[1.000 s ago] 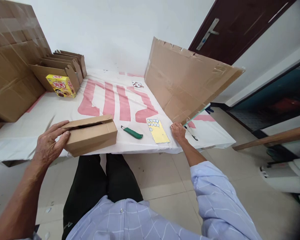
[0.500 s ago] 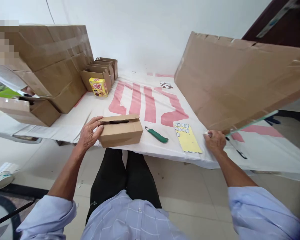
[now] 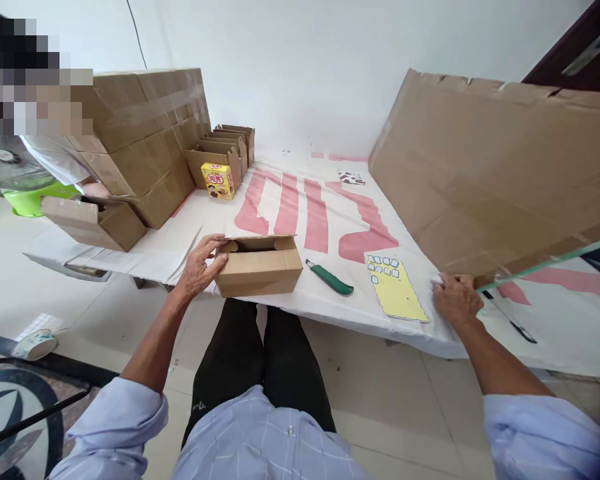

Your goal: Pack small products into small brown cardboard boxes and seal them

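A small brown cardboard box (image 3: 260, 272) sits at the table's front edge, its top partly open with a dark gap showing. My left hand (image 3: 200, 265) grips the box's left end, thumb on the near side and fingers at the back. To the right of the box lies a green utility knife (image 3: 333, 279). Beyond it is a yellow sheet (image 3: 399, 293) with small blue-edged stickers. My right hand (image 3: 457, 299) is closed at the lower corner of a large cardboard panel (image 3: 495, 180). Something small and whitish shows at its fingertips, too small to name.
Stacked cartons (image 3: 145, 133) stand at the left, beside open small boxes (image 3: 230, 150) and a yellow printed box (image 3: 218, 181). Another open box (image 3: 100, 223) is near a co-worker's hand (image 3: 96, 189). A dark thin tool (image 3: 517, 323) lies right of my right hand.
My view has swung left, so the scene sits further right. The small box's top flap stands further back, showing more of the opening. Both hands keep their places.
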A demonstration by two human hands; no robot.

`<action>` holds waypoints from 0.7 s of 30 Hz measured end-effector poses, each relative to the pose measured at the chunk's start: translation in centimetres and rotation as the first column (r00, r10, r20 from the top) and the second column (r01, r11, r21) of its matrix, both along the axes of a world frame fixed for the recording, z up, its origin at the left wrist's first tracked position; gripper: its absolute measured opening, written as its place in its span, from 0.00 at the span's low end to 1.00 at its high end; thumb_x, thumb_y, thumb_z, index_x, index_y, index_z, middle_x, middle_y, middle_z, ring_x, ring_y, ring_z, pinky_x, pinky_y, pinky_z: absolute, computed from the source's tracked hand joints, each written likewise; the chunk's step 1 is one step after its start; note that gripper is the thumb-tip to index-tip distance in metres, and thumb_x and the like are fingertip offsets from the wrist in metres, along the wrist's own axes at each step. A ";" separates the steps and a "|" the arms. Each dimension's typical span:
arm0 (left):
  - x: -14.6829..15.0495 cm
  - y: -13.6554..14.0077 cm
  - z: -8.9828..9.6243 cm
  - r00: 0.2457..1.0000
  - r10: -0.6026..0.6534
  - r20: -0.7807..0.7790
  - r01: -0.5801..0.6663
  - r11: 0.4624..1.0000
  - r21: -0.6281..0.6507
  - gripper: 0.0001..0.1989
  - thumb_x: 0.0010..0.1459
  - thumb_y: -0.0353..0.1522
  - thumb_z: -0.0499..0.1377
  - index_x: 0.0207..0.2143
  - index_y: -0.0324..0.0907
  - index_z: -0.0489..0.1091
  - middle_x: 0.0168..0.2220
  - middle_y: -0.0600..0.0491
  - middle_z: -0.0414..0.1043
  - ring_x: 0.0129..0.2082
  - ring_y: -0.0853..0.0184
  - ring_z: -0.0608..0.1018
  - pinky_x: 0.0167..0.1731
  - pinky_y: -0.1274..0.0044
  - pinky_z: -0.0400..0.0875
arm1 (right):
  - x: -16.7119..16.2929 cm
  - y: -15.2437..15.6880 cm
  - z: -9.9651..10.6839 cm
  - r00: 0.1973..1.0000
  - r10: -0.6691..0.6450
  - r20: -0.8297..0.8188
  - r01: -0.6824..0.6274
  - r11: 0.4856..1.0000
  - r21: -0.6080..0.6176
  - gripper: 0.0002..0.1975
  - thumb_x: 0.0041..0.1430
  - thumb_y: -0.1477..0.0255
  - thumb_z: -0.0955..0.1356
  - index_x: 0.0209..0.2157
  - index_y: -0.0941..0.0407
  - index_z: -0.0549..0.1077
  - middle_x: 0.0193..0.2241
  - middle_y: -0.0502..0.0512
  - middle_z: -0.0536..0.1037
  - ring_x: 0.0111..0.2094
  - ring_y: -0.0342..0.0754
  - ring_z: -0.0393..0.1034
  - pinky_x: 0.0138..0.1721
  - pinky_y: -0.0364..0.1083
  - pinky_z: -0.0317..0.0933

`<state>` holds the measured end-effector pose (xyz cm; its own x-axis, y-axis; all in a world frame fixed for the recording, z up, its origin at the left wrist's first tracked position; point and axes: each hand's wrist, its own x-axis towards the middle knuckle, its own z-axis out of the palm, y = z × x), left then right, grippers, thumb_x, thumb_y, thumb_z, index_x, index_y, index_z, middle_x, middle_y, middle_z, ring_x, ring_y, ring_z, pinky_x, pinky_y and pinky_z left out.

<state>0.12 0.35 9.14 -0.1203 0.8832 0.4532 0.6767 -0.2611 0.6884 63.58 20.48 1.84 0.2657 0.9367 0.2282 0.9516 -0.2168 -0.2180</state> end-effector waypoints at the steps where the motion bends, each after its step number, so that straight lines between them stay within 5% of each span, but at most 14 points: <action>1: 0.1 -0.1 0.1 1.000 -0.006 0.025 0.007 1.000 -0.009 0.21 0.66 0.46 0.60 0.54 0.44 0.77 0.64 0.42 0.74 0.63 0.51 0.78 0.50 0.63 0.83 | 0.0 -0.2 0.1 1.000 0.015 0.000 -0.015 1.000 0.002 0.15 0.64 0.70 0.67 0.47 0.59 0.82 0.54 0.73 0.74 0.45 0.60 0.71 0.45 0.57 0.63; 8: 0.2 -0.3 0.5 0.976 0.052 0.212 -0.029 0.994 -0.109 0.27 0.57 0.52 0.68 0.54 0.48 0.75 0.64 0.46 0.72 0.65 0.44 0.75 0.57 0.56 0.81 | 1.8 -0.8 -1.0 0.997 0.070 0.015 -0.071 0.996 0.045 0.18 0.69 0.65 0.64 0.49 0.56 0.83 0.54 0.64 0.77 0.50 0.57 0.72 0.55 0.52 0.67; 21: -0.1 -0.3 0.4 0.977 0.078 0.197 -0.049 0.988 -0.148 0.26 0.56 0.53 0.69 0.53 0.56 0.74 0.63 0.58 0.74 0.65 0.44 0.76 0.56 0.54 0.83 | 3.2 -1.3 -3.0 0.993 0.121 0.014 -0.121 0.975 0.186 0.21 0.68 0.65 0.63 0.53 0.58 0.81 0.51 0.65 0.78 0.48 0.57 0.71 0.53 0.53 0.68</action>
<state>-0.01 0.03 9.49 -0.2545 0.9241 0.2852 0.5321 -0.1125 0.8392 66.73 19.23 -1.12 0.1523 0.9029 0.4020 0.9689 -0.0560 -0.2412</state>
